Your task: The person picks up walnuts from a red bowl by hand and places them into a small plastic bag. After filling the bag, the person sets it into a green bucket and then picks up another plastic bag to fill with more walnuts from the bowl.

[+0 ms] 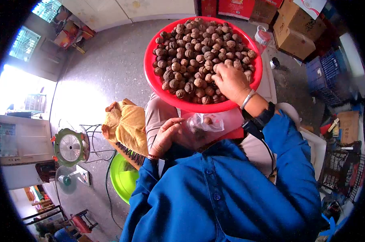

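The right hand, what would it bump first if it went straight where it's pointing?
Probably walnuts: the right hand points across the pile in the red basin, though its exact height is unclear.

Round red basin (214, 107), brown walnuts (198, 52) heaped across it

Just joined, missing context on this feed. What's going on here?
A person in a blue top has the right hand on walnuts heaped in a red basin. The left hand holds a clear plastic bag below the basin. One walnut shows at the bag; most remain in the basin. Whether the right fingers grip one is unclear.
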The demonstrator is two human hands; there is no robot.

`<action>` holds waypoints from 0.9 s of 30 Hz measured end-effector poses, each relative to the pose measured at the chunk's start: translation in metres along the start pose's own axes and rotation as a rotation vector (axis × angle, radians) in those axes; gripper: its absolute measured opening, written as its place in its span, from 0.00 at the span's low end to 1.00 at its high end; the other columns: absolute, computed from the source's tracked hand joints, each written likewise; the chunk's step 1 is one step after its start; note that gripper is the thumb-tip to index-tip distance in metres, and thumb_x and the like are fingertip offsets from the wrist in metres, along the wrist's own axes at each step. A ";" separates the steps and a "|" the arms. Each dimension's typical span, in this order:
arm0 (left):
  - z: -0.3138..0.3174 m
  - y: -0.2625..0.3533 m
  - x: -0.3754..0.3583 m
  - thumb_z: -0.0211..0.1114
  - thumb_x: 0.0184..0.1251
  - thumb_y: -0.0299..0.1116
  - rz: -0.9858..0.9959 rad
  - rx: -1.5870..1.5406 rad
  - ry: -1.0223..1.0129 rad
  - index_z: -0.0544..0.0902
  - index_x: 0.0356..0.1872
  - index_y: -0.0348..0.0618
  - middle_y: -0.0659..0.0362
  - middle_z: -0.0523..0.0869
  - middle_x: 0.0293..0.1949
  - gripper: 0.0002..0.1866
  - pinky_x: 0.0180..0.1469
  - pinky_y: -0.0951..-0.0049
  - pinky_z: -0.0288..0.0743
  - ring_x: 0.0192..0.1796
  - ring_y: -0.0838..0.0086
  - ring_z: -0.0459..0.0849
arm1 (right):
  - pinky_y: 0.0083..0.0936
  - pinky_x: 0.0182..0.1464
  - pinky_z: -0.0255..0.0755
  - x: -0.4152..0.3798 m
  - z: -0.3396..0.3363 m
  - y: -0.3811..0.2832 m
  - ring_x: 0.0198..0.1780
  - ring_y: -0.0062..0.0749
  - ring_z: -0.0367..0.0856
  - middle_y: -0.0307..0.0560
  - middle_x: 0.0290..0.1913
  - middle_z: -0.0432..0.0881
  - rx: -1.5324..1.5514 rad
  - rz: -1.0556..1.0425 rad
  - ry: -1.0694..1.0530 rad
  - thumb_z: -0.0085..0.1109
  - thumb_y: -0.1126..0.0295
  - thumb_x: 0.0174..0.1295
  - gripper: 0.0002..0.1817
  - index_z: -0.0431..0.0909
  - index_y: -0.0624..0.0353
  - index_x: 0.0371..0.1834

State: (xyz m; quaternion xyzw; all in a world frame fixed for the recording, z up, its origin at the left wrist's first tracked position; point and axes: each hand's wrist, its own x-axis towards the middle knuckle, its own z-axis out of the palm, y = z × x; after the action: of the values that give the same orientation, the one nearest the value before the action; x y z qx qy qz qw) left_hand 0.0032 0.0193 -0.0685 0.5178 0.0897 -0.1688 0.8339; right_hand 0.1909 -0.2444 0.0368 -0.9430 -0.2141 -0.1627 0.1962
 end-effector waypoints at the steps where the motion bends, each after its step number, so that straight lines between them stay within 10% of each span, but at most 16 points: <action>1: -0.001 -0.001 0.001 0.60 0.75 0.34 0.004 0.040 0.014 0.81 0.59 0.41 0.67 0.82 0.40 0.16 0.47 0.83 0.71 0.42 0.84 0.77 | 0.47 0.43 0.77 -0.004 -0.017 -0.006 0.41 0.55 0.83 0.60 0.39 0.82 0.131 -0.113 -0.193 0.67 0.63 0.60 0.13 0.76 0.61 0.36; 3: -0.003 -0.003 0.002 0.61 0.75 0.34 0.002 0.078 0.034 0.81 0.59 0.41 0.67 0.82 0.41 0.16 0.48 0.83 0.71 0.43 0.83 0.77 | 0.45 0.37 0.77 -0.016 -0.027 -0.016 0.31 0.55 0.84 0.60 0.23 0.80 0.374 -0.307 -0.446 0.66 0.60 0.60 0.18 0.79 0.64 0.22; 11: 0.005 -0.004 0.008 0.63 0.74 0.32 -0.083 0.109 0.033 0.80 0.59 0.38 0.62 0.86 0.47 0.16 0.55 0.77 0.76 0.50 0.79 0.81 | 0.46 0.41 0.78 -0.042 -0.025 0.004 0.33 0.58 0.85 0.63 0.27 0.83 0.102 -0.311 -1.039 0.61 0.59 0.58 0.17 0.86 0.64 0.26; 27: 0.001 -0.005 0.008 0.61 0.75 0.32 -0.017 0.236 0.028 0.79 0.59 0.36 0.63 0.85 0.45 0.16 0.53 0.79 0.76 0.47 0.80 0.81 | 0.48 0.57 0.74 -0.121 0.068 0.033 0.51 0.63 0.83 0.65 0.45 0.86 0.019 0.039 -0.810 0.54 0.63 0.63 0.16 0.86 0.62 0.42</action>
State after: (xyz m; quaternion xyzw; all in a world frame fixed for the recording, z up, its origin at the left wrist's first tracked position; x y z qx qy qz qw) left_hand 0.0086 0.0152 -0.0744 0.6138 0.0852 -0.1777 0.7644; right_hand 0.1179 -0.2828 -0.0795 -0.9328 -0.2574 0.2279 0.1077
